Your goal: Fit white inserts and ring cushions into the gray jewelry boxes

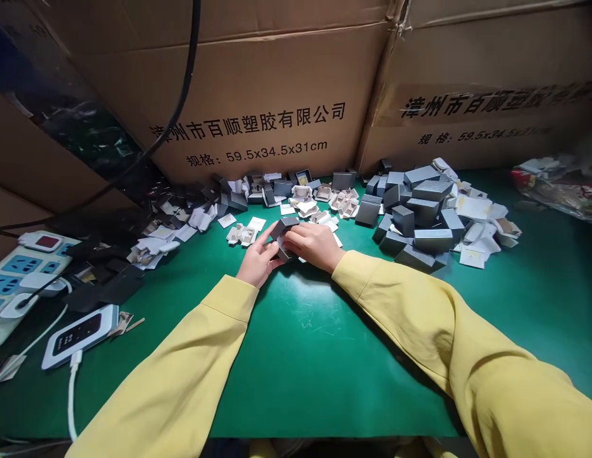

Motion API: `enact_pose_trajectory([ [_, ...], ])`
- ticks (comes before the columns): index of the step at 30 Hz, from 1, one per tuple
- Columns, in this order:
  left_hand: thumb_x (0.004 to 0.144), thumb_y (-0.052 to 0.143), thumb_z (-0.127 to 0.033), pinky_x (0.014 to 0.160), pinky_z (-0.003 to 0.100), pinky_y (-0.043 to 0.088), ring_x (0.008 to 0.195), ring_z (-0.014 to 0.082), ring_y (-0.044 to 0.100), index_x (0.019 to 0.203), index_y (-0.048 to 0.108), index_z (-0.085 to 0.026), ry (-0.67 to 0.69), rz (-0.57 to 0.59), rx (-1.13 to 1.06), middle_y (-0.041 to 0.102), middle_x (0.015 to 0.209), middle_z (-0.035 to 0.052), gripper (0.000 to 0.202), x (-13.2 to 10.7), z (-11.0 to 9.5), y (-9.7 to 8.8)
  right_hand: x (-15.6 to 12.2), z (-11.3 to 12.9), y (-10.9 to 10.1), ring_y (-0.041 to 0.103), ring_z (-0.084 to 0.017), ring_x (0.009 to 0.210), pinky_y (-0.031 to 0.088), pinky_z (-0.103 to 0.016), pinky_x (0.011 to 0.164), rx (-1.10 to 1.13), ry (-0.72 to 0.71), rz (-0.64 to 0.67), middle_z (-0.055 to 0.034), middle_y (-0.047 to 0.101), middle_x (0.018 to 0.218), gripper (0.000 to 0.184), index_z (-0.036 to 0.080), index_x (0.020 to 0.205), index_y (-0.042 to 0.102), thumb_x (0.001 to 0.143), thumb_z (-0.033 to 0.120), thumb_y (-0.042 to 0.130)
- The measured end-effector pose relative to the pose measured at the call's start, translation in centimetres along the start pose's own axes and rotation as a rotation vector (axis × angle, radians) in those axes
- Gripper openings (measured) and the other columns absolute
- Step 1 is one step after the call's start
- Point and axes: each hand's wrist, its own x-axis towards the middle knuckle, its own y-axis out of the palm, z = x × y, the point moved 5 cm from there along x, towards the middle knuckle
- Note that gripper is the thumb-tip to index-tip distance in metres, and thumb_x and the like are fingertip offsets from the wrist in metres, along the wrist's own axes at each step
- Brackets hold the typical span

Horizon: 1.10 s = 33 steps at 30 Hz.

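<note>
In the head view, both my hands meet over the middle of the green table around a small dark grey box (285,224). My left hand (260,259) is closed on its left side, with the thumb along the near face. Bent fingers of my right hand (315,243) grip it from the right and cover much of it. Whether the box is open on the covered side I cannot tell. Close behind my hands lie folded white card inserts (243,235) and more small dark boxes (343,180).
Dark grey boxes (433,239) are heaped at the right, beside white card pieces (477,213). Large cardboard cartons (276,83) stand along the back. At the left are a power strip (23,267), a white device (80,336) with a cable, and dark scraps (109,280).
</note>
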Motion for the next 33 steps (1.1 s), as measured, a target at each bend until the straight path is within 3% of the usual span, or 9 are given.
enact_pose_trajectory([
  [5, 0.070, 0.067, -0.026, 0.069, 0.029, 0.048, 0.073, 0.0146, 0.057, 0.128, 0.046, -0.024, 0.014, 0.003, 0.019, 0.063, 0.079, 0.0022, 0.062, 0.1, 0.1, -0.2, 0.2, 0.5, -0.1, 0.053, -0.013, 0.079, 0.025, -0.026, 0.056, -0.018, 0.020, 0.041, -0.0028, 0.063, 0.086, 0.024, 0.019, 0.094, 0.059, 0.093, 0.027, 0.037],
  [12, 0.063, 0.071, -0.020, 0.075, 0.030, 0.049, 0.083, 0.0153, 0.059, 0.126, 0.048, -0.023, -0.015, 0.019, -0.025, 0.063, 0.093, 0.0043, 0.067, 0.3, 0.1, -0.4, 0.4, 0.9, 0.3, 0.053, -0.012, 0.070, 0.021, -0.026, 0.051, -0.045, 0.090, 0.208, -0.0044, 0.061, 0.089, 0.025, 0.019, 0.098, 0.057, 0.094, 0.023, 0.032],
  [18, 0.060, 0.074, -0.022, 0.077, 0.033, 0.049, 0.090, 0.0188, 0.060, 0.126, 0.045, -0.022, 0.042, 0.040, 0.034, 0.062, 0.101, 0.0075, 0.072, 0.4, 0.2, -0.1, 0.2, 0.7, 0.6, 0.054, -0.011, 0.071, 0.024, -0.025, 0.052, -0.045, 0.098, 0.230, -0.0055, 0.061, 0.092, 0.025, 0.018, 0.097, 0.057, 0.093, 0.023, 0.033],
  [23, 0.068, 0.064, -0.023, 0.074, 0.036, 0.051, 0.080, 0.0188, 0.060, 0.119, 0.050, -0.018, 0.184, -0.103, 0.234, 0.063, 0.090, 0.0066, 0.054, 0.9, 0.6, 0.3, 0.0, 0.8, 0.3, 0.055, -0.011, 0.069, 0.027, -0.023, 0.053, -0.091, 0.035, 0.271, -0.0059, 0.062, 0.092, 0.028, 0.018, 0.095, 0.060, 0.093, 0.024, 0.032],
  [27, 0.067, 0.060, -0.015, 0.079, 0.034, 0.050, 0.083, 0.0185, 0.060, 0.113, 0.053, -0.018, 0.334, -0.198, 0.463, 0.063, 0.093, 0.0058, 0.046, 1.3, 0.5, 0.3, -0.6, 0.8, -0.3, 0.059, -0.013, 0.073, 0.035, -0.023, 0.055, -0.096, -0.015, 0.303, -0.0068, 0.061, 0.107, 0.029, 0.019, 0.107, 0.059, 0.090, 0.019, 0.036],
  [30, 0.071, 0.054, -0.016, 0.076, 0.035, 0.050, 0.081, 0.0188, 0.060, 0.114, 0.050, -0.018, 0.302, -0.186, 0.529, 0.063, 0.094, 0.0060, 0.043, 1.3, 0.6, 0.1, -0.8, 1.2, -1.8, 0.062, -0.015, 0.081, 0.043, -0.024, 0.060, 0.010, -0.046, 0.238, -0.0051, 0.061, 0.114, 0.034, 0.022, 0.111, 0.058, 0.085, 0.014, 0.038],
  [33, 0.071, 0.053, -0.016, 0.083, 0.038, 0.047, 0.087, 0.0209, 0.059, 0.117, 0.048, -0.018, 0.324, -0.134, 0.638, 0.063, 0.098, 0.0061, 0.046, 0.7, 0.1, 0.2, 0.2, 1.4, -6.1, 0.063, -0.015, 0.085, 0.049, -0.027, 0.067, 0.222, 0.017, -0.065, -0.0055, 0.065, 0.103, 0.031, 0.022, 0.103, 0.061, 0.087, 0.018, 0.035],
])
